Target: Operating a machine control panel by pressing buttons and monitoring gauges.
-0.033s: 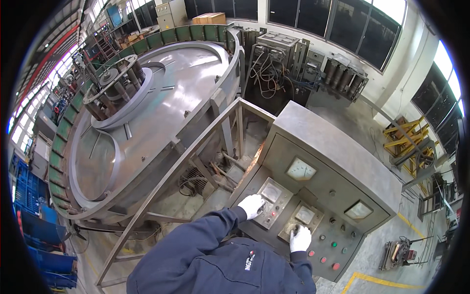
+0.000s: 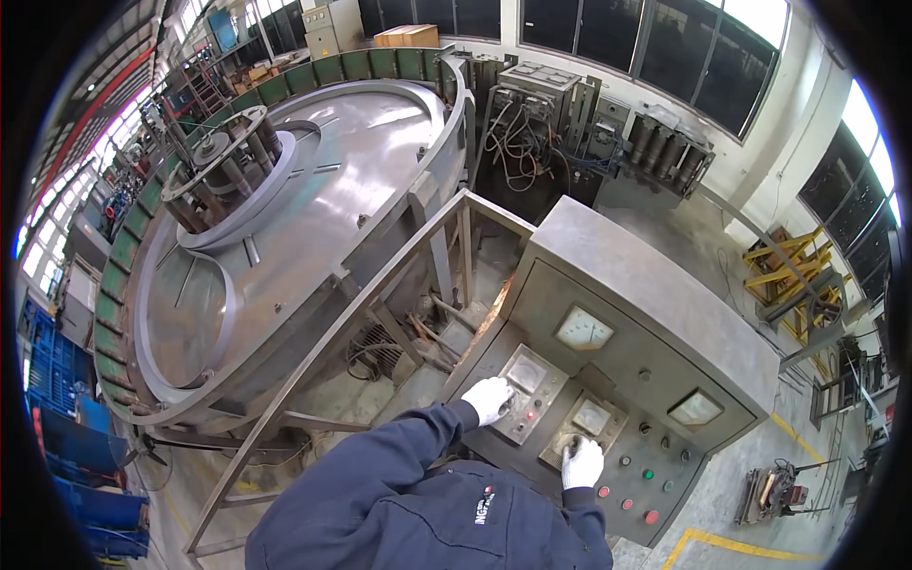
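Observation:
Both my hands wear white gloves and rest on the sloping face of a grey metal control console [image 2: 655,294]. My left hand [image 2: 487,400] is closed on a dark knob, mostly covered by the fingers, on the left meter module [image 2: 532,372]. A small red light glows beside it. On the right meter module [image 2: 591,415], my right hand [image 2: 582,464] pinches a black knob [image 2: 572,443] below the dial window. Right of that hand are red push buttons [image 2: 652,517] and green ones [image 2: 649,473]. Two larger gauges [image 2: 584,329] sit in the upper panel.
A large round metal machine table [image 2: 351,180] with curved steel rings and a green rim fills the left. A steel railing [image 2: 332,332] runs between it and the console. Cabled equipment [image 2: 532,104] stands behind, a yellow frame [image 2: 793,275] and a small cart [image 2: 771,491] to the right.
The slots in the metal table sit very slightly shifted, as if it has turned a little. My hands stay on the same knobs.

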Action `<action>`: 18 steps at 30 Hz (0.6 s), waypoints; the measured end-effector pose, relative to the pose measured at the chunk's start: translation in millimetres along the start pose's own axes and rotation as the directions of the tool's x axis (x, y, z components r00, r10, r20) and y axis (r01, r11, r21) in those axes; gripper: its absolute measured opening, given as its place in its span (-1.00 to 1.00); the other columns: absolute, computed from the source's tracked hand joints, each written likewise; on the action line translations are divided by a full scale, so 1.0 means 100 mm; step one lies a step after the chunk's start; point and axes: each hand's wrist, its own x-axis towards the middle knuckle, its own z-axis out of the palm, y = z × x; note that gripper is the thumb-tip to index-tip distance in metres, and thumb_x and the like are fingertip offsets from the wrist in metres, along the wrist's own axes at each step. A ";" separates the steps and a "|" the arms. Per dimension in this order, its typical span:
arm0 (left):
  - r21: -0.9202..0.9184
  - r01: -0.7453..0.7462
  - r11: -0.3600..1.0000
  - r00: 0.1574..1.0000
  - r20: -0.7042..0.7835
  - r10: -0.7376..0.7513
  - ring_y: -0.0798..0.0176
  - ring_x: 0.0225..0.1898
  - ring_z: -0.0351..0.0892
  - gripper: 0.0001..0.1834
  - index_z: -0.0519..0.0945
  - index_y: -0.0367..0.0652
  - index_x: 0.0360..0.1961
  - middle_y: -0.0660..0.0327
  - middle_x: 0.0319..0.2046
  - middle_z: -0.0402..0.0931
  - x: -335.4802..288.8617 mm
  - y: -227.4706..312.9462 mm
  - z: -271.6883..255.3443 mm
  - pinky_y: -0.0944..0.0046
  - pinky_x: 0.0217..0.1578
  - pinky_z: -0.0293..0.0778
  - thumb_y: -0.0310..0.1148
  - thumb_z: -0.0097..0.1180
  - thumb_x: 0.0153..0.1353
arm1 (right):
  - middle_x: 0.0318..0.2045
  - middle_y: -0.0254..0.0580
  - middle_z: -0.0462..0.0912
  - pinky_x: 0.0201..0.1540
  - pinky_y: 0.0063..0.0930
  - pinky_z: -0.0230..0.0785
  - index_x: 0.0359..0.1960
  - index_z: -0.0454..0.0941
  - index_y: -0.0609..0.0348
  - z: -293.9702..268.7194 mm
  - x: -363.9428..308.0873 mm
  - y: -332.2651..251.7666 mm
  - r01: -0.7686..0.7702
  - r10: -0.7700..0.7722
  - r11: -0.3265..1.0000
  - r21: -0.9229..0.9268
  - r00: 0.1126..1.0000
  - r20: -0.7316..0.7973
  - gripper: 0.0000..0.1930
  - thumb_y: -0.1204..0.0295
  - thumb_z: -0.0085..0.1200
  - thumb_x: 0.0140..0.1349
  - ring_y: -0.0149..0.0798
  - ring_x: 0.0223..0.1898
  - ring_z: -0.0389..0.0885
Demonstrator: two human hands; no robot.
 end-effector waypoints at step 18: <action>0.010 -0.030 0.999 0.999 -0.043 0.030 -0.18 -0.09 0.63 -0.71 0.68 -0.16 -0.10 -0.06 -0.22 0.59 -0.01 -0.05 0.05 -0.13 -0.04 0.56 -0.21 0.31 0.27 | -0.16 -0.11 0.70 0.03 -0.01 0.53 -0.02 0.72 -0.01 0.03 -0.01 -0.01 -0.012 0.012 1.000 -0.010 1.000 0.006 -0.64 0.26 0.49 0.15 0.04 -0.05 0.67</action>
